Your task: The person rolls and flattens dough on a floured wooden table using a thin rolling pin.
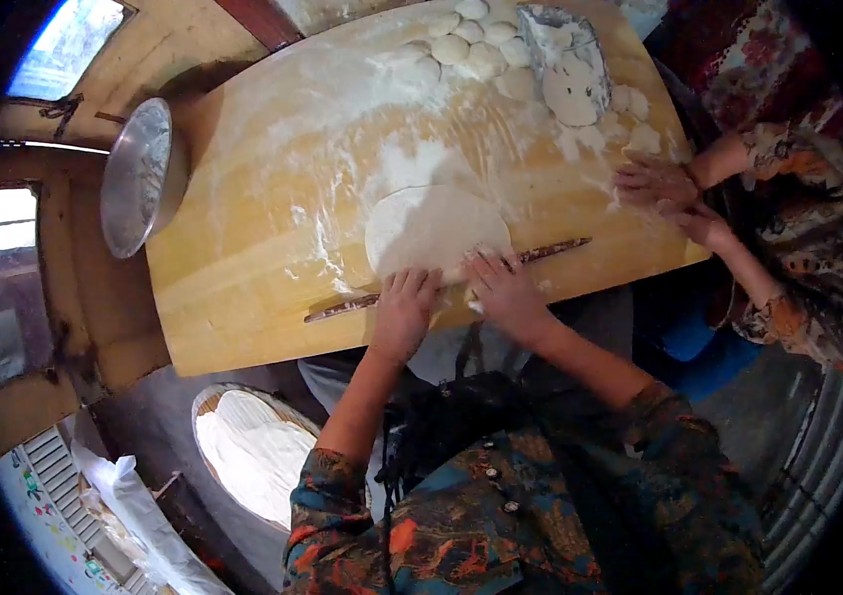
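Note:
A thin round sheet of dough (431, 226) lies on the floured wooden board (243, 268) in front of me. Across its near edge runs a dark, slender rolling pin (558, 248), with tapered ends sticking out on both sides. My left hand (407, 305) presses down on the pin left of its middle, fingers curled over it. Close beside it, my right hand (503, 293) grips the pin with fingers pointing forward. The pin's middle is hidden by my hands and the dough's near edge.
Several dough pieces (451, 49) and a flour container (575, 84) occupy the far right. A metal basin (139, 178) stands at the left edge. Another person's hands (658, 185) rest at the right edge. Below left, a basket (205, 405) holds dough sheets (253, 451).

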A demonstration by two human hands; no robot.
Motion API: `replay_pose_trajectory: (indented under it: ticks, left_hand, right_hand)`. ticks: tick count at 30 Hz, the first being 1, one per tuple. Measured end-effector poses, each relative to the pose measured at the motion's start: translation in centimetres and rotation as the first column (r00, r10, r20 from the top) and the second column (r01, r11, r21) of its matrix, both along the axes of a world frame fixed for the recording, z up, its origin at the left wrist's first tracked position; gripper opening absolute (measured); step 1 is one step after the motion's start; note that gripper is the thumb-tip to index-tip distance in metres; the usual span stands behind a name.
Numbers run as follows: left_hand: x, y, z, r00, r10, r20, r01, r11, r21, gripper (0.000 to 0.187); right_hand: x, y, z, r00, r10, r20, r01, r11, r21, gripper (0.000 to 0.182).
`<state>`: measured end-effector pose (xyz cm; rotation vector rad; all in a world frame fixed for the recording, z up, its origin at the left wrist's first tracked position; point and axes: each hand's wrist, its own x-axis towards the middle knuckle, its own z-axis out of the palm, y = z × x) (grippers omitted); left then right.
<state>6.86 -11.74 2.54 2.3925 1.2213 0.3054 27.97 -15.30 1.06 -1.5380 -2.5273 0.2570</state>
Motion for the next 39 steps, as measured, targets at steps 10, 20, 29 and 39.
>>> replay_pose_trajectory:
  ticks: [10, 20, 29, 39]
  left_hand:
    - [0.7, 0.7, 0.6, 0.977, 0.196, -0.078, -0.193, 0.980, 0.045, 0.068]
    - [1.3, 12.2, -1.9, 0.931, 0.320, -0.175, -0.292, 0.942, 0.165, 0.078]
    - [-0.6, 19.1, -3.9, 0.911, 0.396, -0.115, -0.351, 0.891, 0.286, 0.063]
    - [-7.5, 20.5, -2.7, 0.893, 0.436, -0.111, -0.385, 0.869, 0.311, 0.049]
  right_hand:
    - [-2.1, 5.6, -0.4, 0.994, -0.062, 0.088, 0.067, 0.997, -0.047, 0.068]
    - [-3.4, 16.7, -1.9, 0.975, -0.191, 0.115, 0.181, 0.980, 0.085, 0.068]
    - [-4.7, 22.5, -0.7, 0.953, -0.302, -0.004, 0.292, 0.918, 0.269, 0.053]
    - [3.8, 23.3, -0.2, 0.982, -0.186, 0.010, 0.182, 0.968, 0.170, 0.046]
